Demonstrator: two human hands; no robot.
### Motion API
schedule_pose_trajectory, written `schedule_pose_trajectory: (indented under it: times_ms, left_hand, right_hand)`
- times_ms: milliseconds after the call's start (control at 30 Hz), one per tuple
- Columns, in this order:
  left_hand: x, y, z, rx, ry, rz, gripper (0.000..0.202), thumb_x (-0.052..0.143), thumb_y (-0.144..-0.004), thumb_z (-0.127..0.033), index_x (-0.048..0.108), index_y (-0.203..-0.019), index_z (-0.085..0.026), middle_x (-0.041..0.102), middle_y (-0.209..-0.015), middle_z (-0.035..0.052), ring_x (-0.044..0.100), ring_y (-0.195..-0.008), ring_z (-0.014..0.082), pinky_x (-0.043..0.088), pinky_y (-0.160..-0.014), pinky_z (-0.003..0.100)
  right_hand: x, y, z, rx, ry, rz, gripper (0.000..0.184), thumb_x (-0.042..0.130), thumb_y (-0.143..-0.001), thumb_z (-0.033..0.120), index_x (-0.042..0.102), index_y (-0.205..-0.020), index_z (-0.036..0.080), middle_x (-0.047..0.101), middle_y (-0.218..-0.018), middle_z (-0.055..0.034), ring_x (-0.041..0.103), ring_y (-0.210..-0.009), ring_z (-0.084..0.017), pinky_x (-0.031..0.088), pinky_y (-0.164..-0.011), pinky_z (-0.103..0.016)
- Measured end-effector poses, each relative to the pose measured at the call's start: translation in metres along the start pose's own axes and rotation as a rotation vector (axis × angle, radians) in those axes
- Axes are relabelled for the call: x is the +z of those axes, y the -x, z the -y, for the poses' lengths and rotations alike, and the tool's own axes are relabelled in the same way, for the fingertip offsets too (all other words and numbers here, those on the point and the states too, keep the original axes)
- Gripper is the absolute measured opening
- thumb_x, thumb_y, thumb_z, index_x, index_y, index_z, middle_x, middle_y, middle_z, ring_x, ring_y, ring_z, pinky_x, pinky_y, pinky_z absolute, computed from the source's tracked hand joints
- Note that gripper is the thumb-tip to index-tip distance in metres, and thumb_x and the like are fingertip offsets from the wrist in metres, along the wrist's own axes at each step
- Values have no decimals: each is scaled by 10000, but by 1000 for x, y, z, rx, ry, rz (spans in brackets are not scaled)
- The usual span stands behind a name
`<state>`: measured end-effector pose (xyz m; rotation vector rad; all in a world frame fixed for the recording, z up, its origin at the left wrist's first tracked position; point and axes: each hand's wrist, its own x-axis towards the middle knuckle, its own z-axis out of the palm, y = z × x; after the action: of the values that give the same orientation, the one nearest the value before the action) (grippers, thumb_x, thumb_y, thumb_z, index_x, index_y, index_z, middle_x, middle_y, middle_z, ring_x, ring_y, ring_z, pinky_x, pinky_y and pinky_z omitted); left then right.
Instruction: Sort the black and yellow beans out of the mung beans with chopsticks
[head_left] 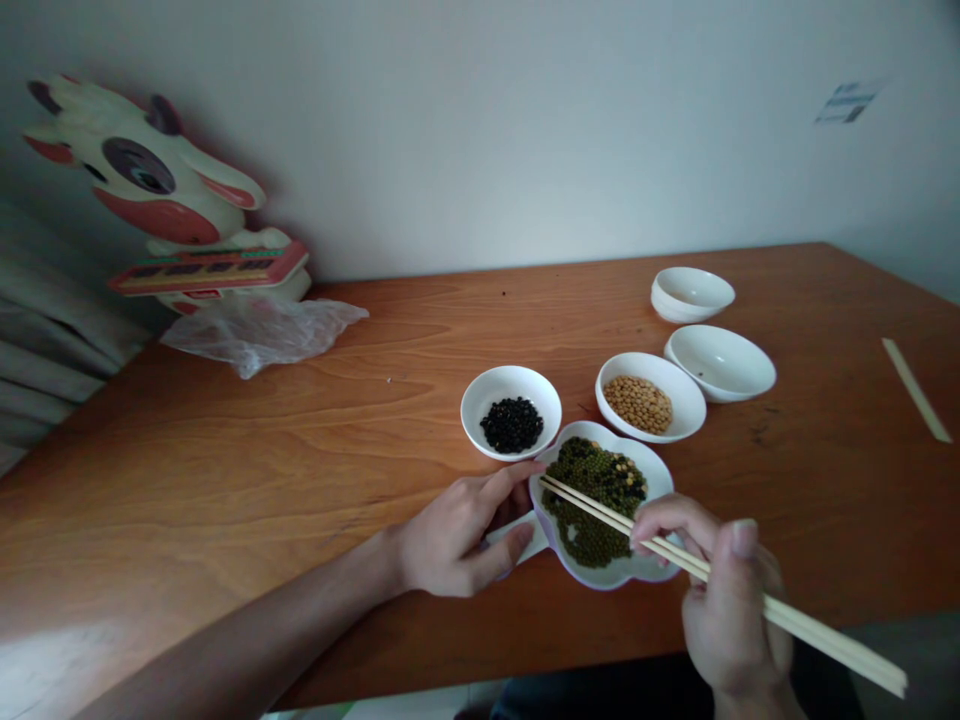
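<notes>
My left hand (469,535) grips the short handle of a white, cloud-shaped dish (658,478), its fingertips resting at the rim. Small green beans (592,535) fill much of the dish, with some black and yellow beans mixed in near the far side. In my right hand (724,590) is a pair of pale wooden chopsticks (817,635), their tips close together over the dish's left part. No bean shows between the tips. Just behind the dish stand a white bowl (474,400) of black beans (512,425) and another white bowl (694,400) of yellow soybeans (637,403).
Farther back right are two more white bowls, one (720,360) with a dark speck inside, the other (691,290) behind it. A pale strip (916,390) lies at the right. At the back left, a cow-shaped toy keyboard (202,220) stands by a clear plastic bag (277,330).
</notes>
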<state>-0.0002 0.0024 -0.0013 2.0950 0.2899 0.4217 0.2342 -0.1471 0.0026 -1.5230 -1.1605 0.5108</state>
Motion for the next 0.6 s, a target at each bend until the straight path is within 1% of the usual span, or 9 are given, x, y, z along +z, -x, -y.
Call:
schedule_pose_trajectory:
  times_ms: [133, 233, 400, 533, 600]
  left_hand:
    - [0, 0, 1, 14, 6, -14, 650, 547, -995, -218, 296, -1593, -170, 644, -914, 49, 601, -723, 153, 490, -639, 273]
    - [0, 0, 2, 14, 5, -15, 648, 549, -996, -224, 299, -1591, -170, 645, -908, 48, 603, -727, 155, 494, -640, 272]
    - [0, 0, 2, 13, 1, -13, 654, 548, -997, -224, 286, -1596, -185, 637, -937, 50, 606, -732, 154, 500, -656, 279]
    - [0, 0, 1, 10, 5, 2, 655, 546, -992, -214, 283, -1590, -169, 627, -892, 36, 593, -717, 154, 485, -637, 274]
    - [0, 0, 1, 5, 5, 5, 666, 548, -987, -211, 275, -1593, -169, 629, -914, 42, 590, -712, 150, 487, -637, 277]
  right_hand:
    - [-2, 1, -2, -28, -40, -55, 761, 185, -1067, 619, 737, -738, 212, 725, -735, -96, 702, -719, -231, 529, -588, -322]
    - [-8, -1, -4, -65, -59, -75, 775, 173, -1065, 610, 741, -723, 208, 724, -743, -105, 706, -733, -245, 538, -592, -335]
    - [-12, -3, -4, -50, -39, -1, 832, 122, -1031, 695, 738, -743, 216, 711, -731, -98, 690, -704, -239, 534, -567, -325]
    - [-8, -3, -2, 9, -16, 26, 860, 89, -1012, 734, 722, -741, 218, 695, -694, -88, 676, -659, -227, 521, -552, -319]
    - [-6, -3, -1, 21, -6, 31, 850, 94, -1015, 730, 717, -745, 219, 685, -674, -78, 661, -628, -213, 511, -538, -308]
